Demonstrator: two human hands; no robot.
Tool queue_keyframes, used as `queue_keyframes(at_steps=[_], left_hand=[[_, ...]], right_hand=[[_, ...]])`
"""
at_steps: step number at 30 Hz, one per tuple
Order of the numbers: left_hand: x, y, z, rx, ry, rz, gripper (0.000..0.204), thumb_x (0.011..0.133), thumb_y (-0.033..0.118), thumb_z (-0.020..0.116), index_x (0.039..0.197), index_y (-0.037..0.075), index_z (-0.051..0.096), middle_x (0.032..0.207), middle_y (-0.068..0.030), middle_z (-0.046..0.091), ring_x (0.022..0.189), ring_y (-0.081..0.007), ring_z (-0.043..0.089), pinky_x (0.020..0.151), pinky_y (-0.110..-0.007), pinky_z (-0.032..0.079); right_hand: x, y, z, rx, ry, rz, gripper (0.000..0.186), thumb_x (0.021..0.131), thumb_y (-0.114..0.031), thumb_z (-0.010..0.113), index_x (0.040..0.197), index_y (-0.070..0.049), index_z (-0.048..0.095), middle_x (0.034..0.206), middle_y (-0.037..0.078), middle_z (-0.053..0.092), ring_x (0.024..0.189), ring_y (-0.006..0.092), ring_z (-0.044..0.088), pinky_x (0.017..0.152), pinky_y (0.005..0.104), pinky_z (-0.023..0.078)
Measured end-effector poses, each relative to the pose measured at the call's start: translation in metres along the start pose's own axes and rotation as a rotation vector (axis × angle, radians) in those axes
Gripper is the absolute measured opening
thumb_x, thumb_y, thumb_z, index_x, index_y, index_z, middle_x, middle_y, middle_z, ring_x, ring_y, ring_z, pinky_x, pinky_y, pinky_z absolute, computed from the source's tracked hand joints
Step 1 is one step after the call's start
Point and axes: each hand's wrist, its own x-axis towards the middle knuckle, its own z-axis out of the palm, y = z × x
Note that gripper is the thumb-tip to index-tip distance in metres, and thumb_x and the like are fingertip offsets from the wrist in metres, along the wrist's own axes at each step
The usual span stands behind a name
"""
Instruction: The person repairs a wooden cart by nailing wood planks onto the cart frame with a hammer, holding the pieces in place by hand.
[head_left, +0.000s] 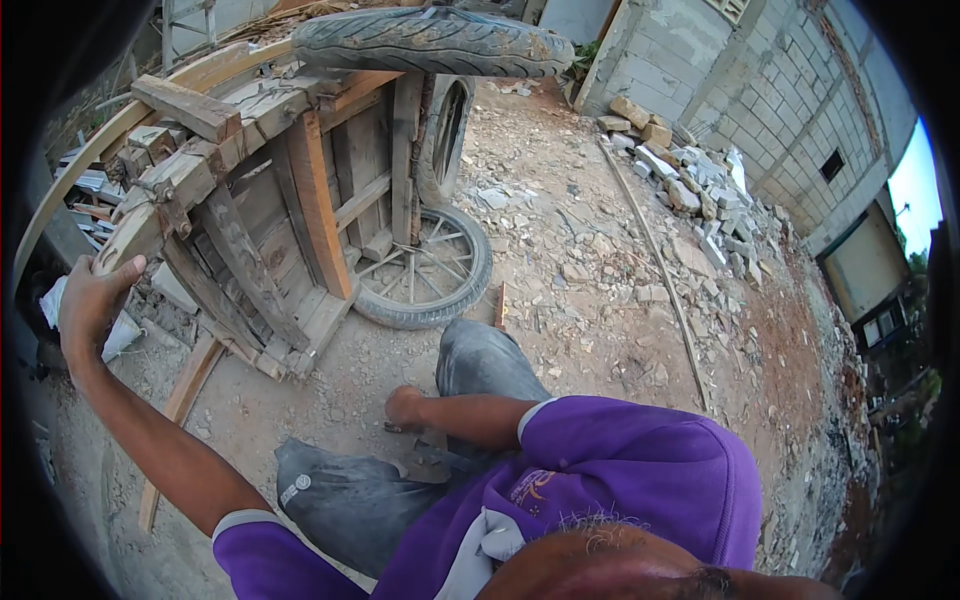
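A wooden cart [322, 210] lies tipped on its side ahead of me, its slatted frame of grey boards and one fresher orange-brown plank facing me. My left hand [92, 308] is closed round the end of the cart's weathered wooden beam [132, 238], thumb on the near side and some fingers hidden behind it. One spoked wheel [420, 316] lies almost flat on the ground beside the frame, while a worn black tyre [430, 46] sits across the top. Between my knees, my right hand [404, 408] is closed; a dark shape shows beneath it, too unclear to name.
Broken blocks and stones form a pile [690, 190] by the grey block wall [760, 110]. A long thin wooden strip [655, 262] crosses the rubble-strewn ground. To my left lies a plank [185, 400]; a bent wooden strip [48, 200] arches past the cart.
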Motion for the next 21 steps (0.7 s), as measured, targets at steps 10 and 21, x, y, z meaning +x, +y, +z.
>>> queue_keyframes(at_steps=[10, 21], left_hand=[[-0.001, -0.005, 0.001, 0.061, 0.083, 0.057, 0.063, 0.070, 0.047, 0.084, 0.098, -0.004, 0.060, 0.078, -0.0086, 0.063, 0.066, -0.0139, 0.057, 0.062, -0.031, 0.045], [-0.008, 0.005, -0.006, 0.055, 0.016, 0.009, 0.071, 0.068, 0.049, 0.084, 0.107, -0.005, 0.061, 0.084, -0.0137, 0.066, 0.072, -0.0174, 0.061, 0.069, -0.032, 0.046]], right_hand=[[0.001, -0.001, 0.001, -0.009, 0.053, 0.001, 0.027, 0.074, -0.018, 0.074, 0.098, -0.006, 0.077, 0.102, 0.013, 0.074, 0.094, 0.0282, 0.072, 0.074, 0.0411, 0.057], [0.002, -0.001, 0.000, 0.004, 0.059, 0.022, 0.026, 0.077, -0.018, 0.071, 0.099, -0.005, 0.077, 0.103, 0.015, 0.074, 0.096, 0.0312, 0.071, 0.078, 0.0414, 0.057]])
